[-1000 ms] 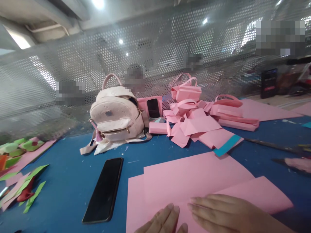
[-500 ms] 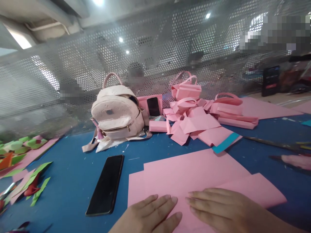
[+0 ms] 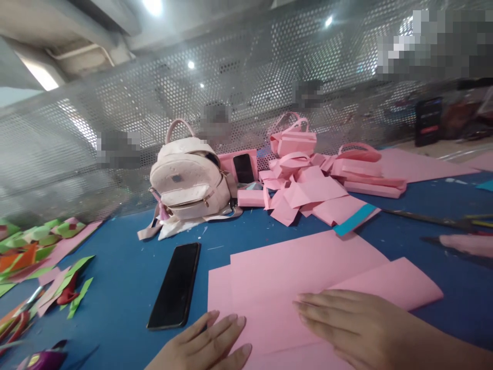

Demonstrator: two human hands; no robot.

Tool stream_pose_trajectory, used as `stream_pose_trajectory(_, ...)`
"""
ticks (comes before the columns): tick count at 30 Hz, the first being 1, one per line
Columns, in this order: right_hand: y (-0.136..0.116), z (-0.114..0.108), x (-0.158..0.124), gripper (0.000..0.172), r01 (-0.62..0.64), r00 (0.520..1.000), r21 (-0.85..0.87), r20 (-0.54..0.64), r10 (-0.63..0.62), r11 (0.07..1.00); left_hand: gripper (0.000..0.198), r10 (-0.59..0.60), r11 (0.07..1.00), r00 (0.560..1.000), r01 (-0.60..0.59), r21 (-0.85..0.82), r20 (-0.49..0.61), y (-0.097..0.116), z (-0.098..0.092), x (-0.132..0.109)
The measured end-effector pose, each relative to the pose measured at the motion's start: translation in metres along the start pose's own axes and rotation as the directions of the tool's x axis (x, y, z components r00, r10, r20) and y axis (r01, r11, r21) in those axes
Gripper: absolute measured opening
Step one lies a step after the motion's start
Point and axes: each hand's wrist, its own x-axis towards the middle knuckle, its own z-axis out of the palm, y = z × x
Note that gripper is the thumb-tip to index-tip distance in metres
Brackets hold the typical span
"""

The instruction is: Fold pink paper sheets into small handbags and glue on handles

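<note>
Pink paper sheets point(image 3: 292, 267) lie overlapping on the blue table in front of me, with a folded flap point(image 3: 400, 285) reaching out to the right. My left hand point(image 3: 206, 341) rests at the left edge of the paper, fingers stretched and slightly spread. Flat on the paper's right part lies my right hand point(image 3: 350, 324), its fingers straight and side by side. Neither hand grips anything. A black phone point(image 3: 175, 285) is on the table, just beyond my left hand.
A pale backpack point(image 3: 188, 180) stands against the perforated metal screen point(image 3: 246, 92). Beside it are a propped phone point(image 3: 244, 168) and a heap of pink paper bags and pieces point(image 3: 308, 187) with a blue strip point(image 3: 356, 219). Green paper scraps point(image 3: 79, 298) and a purple tool point(image 3: 44, 359) lie left.
My left hand has slid left across the paper, away from my right hand. My right hand stays flat in nearly the same place. The view has shifted slightly.
</note>
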Motion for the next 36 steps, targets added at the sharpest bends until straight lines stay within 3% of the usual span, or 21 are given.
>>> stream_pose_trajectory(5,0.001,-0.004,0.000,0.047,-0.034,0.997,0.085,0.065,0.028,0.996,0.041,0.027,0.999,0.999,-0.026,0.034,-0.026,-0.007,-0.008,0.003)
stream_pose_trajectory(9,0.002,-0.003,-0.002,0.050,-0.075,0.994,0.189,0.098,0.057,0.979,0.044,-0.046,0.995,0.997,0.051,0.082,-0.057,0.002,-0.004,0.011)
stream_pose_trajectory(14,0.003,-0.004,-0.004,0.052,-0.119,0.987,0.299,0.141,0.080,0.947,0.038,-0.170,0.983,0.973,0.158,-0.089,-0.155,0.016,0.006,0.038)
stream_pose_trajectory(18,0.009,-0.008,-0.007,0.062,-0.229,0.962,0.530,0.249,0.108,0.816,0.026,-0.166,0.970,0.969,0.126,-0.208,-0.185,0.018,0.007,0.071)
stream_pose_trajectory(21,0.013,-0.010,-0.010,0.065,-0.254,0.962,0.654,0.250,0.113,0.713,0.024,-0.175,0.964,0.963,0.126,-0.233,-0.204,0.020,0.010,0.092)
stream_pose_trajectory(26,0.013,-0.012,-0.008,0.050,-0.293,0.955,0.751,0.260,0.144,0.592,0.021,-0.201,0.968,0.927,0.139,-0.207,-0.317,0.027,0.028,0.112)
stream_pose_trajectory(29,0.015,-0.012,-0.005,0.040,-0.434,0.892,0.799,0.315,0.324,0.416,0.021,-0.176,0.962,0.941,0.103,-0.253,-0.290,0.027,0.035,0.117)
stream_pose_trajectory(32,0.021,-0.011,-0.003,0.045,-0.553,0.742,0.825,0.425,0.519,0.114,0.031,-0.116,0.944,0.968,0.038,-0.326,-0.222,0.022,0.035,0.122)
stream_pose_trajectory(34,0.026,-0.009,-0.003,0.050,-0.547,0.668,0.834,0.486,0.564,-0.071,0.036,-0.086,0.936,0.980,0.017,-0.351,-0.181,0.020,0.035,0.128)
stream_pose_trajectory(36,0.028,-0.007,-0.002,0.051,-0.488,0.649,0.854,0.493,0.579,-0.180,0.043,-0.059,0.937,0.987,0.003,-0.348,-0.151,0.019,0.035,0.134)
